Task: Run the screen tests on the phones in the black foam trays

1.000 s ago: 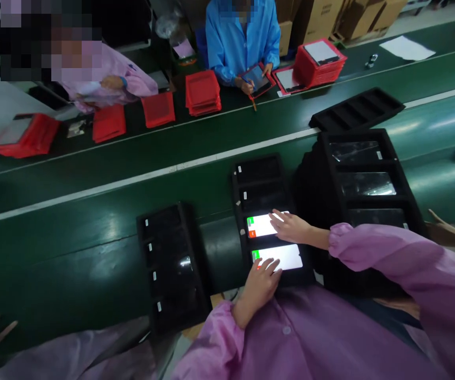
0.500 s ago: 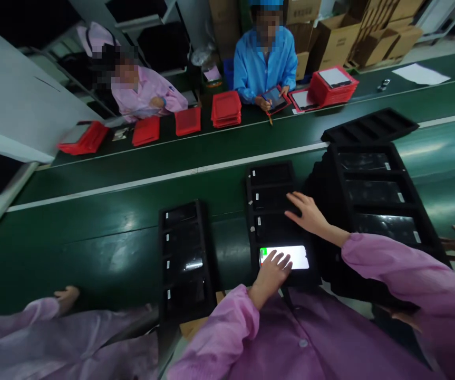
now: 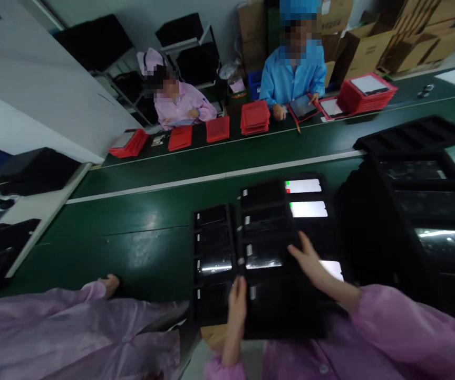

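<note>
A black tray [image 3: 267, 237] with several dark-screened phones in its slots is held between my hands, tilted a little. My left hand [image 3: 236, 303] is closed on its left edge, near the lower end. On the right edge, my right hand [image 3: 310, 261] grips the side of the tray; some fingertips are hidden. Partly beneath and to the right lies another black tray [image 3: 332, 232], where several phones have lit white screens, such as an upper phone [image 3: 308, 209]. A narrower-looking tray of dark phones [image 3: 213, 264] rests just left of my left hand.
At right stands a tall stack of black trays [image 3: 401, 232], with an angled tray [image 3: 415, 133] behind it. Across the green table [image 3: 148, 237], two people sit by piles of red sleeves [image 3: 254, 117]. A co-worker's hand [image 3: 110, 285] rests at left.
My hands have left the phone surfaces and taken the tray by its edges. The tray has shifted left, uncovering lit phones beneath. Its lit phone has gone dark. The view has turned left.
</note>
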Motion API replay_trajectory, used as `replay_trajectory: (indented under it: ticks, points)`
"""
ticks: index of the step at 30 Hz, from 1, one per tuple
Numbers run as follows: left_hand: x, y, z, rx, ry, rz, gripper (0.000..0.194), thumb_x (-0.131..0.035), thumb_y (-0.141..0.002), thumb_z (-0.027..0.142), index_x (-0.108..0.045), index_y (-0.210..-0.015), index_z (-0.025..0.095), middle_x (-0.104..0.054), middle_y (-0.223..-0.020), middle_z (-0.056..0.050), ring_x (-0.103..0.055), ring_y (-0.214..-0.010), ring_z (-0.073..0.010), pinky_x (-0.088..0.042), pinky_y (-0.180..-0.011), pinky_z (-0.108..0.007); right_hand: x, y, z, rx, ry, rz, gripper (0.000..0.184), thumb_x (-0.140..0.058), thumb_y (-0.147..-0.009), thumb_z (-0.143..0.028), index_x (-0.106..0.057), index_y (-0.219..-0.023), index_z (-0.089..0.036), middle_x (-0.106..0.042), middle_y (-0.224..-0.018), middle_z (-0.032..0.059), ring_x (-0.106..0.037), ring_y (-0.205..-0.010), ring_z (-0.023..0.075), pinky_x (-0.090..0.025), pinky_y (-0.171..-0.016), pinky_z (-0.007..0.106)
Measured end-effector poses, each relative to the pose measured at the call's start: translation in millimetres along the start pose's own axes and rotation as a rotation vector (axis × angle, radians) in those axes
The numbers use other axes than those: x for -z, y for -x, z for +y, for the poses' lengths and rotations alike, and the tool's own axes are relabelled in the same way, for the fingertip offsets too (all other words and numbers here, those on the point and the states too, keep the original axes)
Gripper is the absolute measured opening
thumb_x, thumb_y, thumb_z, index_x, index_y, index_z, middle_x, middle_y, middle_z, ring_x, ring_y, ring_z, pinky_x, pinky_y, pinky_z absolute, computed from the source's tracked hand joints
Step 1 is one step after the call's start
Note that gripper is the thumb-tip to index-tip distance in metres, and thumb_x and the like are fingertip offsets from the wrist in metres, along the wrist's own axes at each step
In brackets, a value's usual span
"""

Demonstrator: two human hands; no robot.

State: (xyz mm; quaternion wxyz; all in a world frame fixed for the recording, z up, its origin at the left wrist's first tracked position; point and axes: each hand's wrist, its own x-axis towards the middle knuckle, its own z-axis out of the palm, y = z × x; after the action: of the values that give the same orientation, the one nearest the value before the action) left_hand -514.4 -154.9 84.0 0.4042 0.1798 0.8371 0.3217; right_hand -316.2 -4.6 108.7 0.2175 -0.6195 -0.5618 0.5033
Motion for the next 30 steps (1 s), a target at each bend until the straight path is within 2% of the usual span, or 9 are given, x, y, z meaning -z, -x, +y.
replay_trajectory:
  ticks: [5, 7, 10, 13, 16, 19, 22, 25, 30]
  points:
    - [134.7, -40.7, -39.5, 0.127, -0.074, 0.229, 0.063, -0.045, -0.087, 0.066, -0.066, -0.114, 0.013, -0.067, -0.132, -0.020, -0.055, -0.136, -0.0354, -0.042, -0.118, -0.046, -123.8, 33.2, -55.6, 0.127, 0.040, -0.298, 0.068, -0.064, -0.091, -0.030, -0.045, -0.153, -0.013, -0.052, -0.151, 0.0173, -0.054, -0.138, 0.0261, -0.050, -0.112, 0.039]
    - [166.2, -56.8, -43.2, 0.091, -0.138, 0.272, 0.067, -0.043, -0.083, 0.071, -0.067, -0.109, 0.014, -0.071, -0.121, -0.018, -0.059, -0.130, -0.0368, -0.045, -0.114, -0.047, -129.4, 29.3, -74.5, 0.238, 0.079, -0.438, 0.052, -0.072, -0.086, -0.026, -0.064, -0.138, -0.019, -0.067, -0.135, 0.0098, -0.066, -0.122, 0.0224, -0.057, -0.101, 0.031]
    - [175.7, -72.0, -31.7, -0.080, -0.280, 0.356, 0.069, -0.044, -0.081, 0.069, -0.066, -0.115, 0.014, -0.065, -0.129, -0.022, -0.049, -0.138, -0.0450, -0.035, -0.117, -0.064, -76.1, -10.4, -91.3, 0.383, 0.190, -0.536, 0.019, -0.079, -0.084, -0.023, -0.079, -0.102, -0.024, -0.077, -0.108, -0.0008, -0.073, -0.103, 0.0170, -0.058, -0.095, 0.028]
    - [129.1, -69.8, -3.1, -0.416, -0.403, 0.292, 0.062, -0.050, -0.084, 0.058, -0.064, -0.124, 0.012, -0.056, -0.141, -0.025, -0.044, -0.141, -0.0451, -0.031, -0.117, -0.069, 18.5, -82.4, -94.1, 0.380, 0.403, -0.332, 0.020, -0.065, -0.099, -0.027, -0.072, -0.114, -0.017, -0.072, -0.120, 0.0076, -0.067, -0.114, 0.0206, -0.053, -0.105, 0.044]
    - [35.8, -44.0, 32.2, -0.824, -0.473, -0.078, 0.035, -0.047, -0.095, 0.041, -0.072, -0.114, 0.024, -0.071, -0.120, -0.011, -0.066, -0.115, -0.0259, -0.053, -0.105, -0.046, 100.0, -153.1, -85.1, 0.347, 0.647, -0.162, 0.027, -0.063, -0.101, -0.036, -0.068, -0.120, -0.017, -0.064, -0.133, 0.0111, -0.060, -0.125, 0.0255, -0.045, -0.112, 0.053]
    - [-64.2, -8.3, 61.8, -1.164, -0.566, -0.443, 0.026, -0.055, -0.094, 0.026, -0.074, -0.111, 0.028, -0.075, -0.114, -0.005, -0.070, -0.104, -0.0181, -0.057, -0.094, -0.033, 136.0, -197.7, -66.7, 0.361, 0.847, -0.148, 0.030, -0.065, -0.100, -0.036, -0.066, -0.123, -0.018, -0.059, -0.140, 0.0117, -0.055, -0.131, 0.0269, -0.043, -0.114, 0.054]
    - [-130.9, 14.5, 77.4, -1.381, -0.695, -0.649, 0.020, -0.066, -0.090, 0.024, -0.074, -0.109, 0.027, -0.074, -0.122, -0.004, -0.068, -0.112, -0.0189, -0.055, -0.098, -0.033, 136.5, -215.9, -46.3, 0.398, 0.994, -0.198, 0.029, -0.065, -0.100, -0.035, -0.066, -0.123, -0.018, -0.060, -0.138, 0.0112, -0.058, -0.127, 0.0260, -0.048, -0.110, 0.052]
    - [-155.4, 19.8, 78.0, -1.491, -0.835, -0.719, 0.028, -0.072, -0.089, 0.034, -0.072, -0.113, 0.019, -0.071, -0.130, -0.011, -0.064, -0.123, -0.0237, -0.055, -0.100, -0.037, 130.0, -220.8, -32.1, 0.447, 1.095, -0.232, 0.031, -0.064, -0.101, -0.036, -0.065, -0.124, -0.016, -0.062, -0.133, 0.0108, -0.061, -0.121, 0.0253, -0.052, -0.105, 0.050]
    - [-150.2, 21.4, 60.7, -1.577, -0.992, -0.699, 0.036, -0.058, -0.098, 0.024, -0.064, -0.132, 0.013, -0.064, -0.139, -0.017, -0.057, -0.136, -0.0270, -0.054, -0.102, -0.040, 129.2, -226.2, -29.9, 0.522, 1.192, -0.246, 0.033, -0.059, -0.103, -0.038, -0.063, -0.126, -0.015, -0.063, -0.129, 0.0109, -0.063, -0.115, 0.0239, -0.055, -0.098, 0.046]
